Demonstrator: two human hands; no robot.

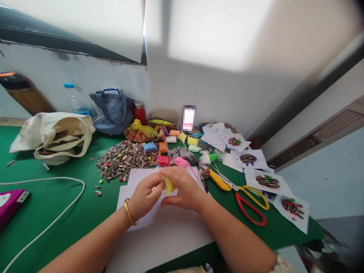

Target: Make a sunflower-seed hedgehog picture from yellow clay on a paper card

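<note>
Your left hand (148, 191) and right hand (184, 189) are together, gripping a yellow packet (170, 185) above the paper (159, 242) near the worktop's (96, 216) front edge. Scissors (234, 187) lie toward its right edge, seeds (122, 161) toward the back.

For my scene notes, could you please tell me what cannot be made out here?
Head view:
Yellow item: partly hidden by the left hand and right hand.
Upright screen: content blurred by pixelation.
Purple object: cut off by the left edge.
Coloured bits among seeds: too small to identify.
</note>
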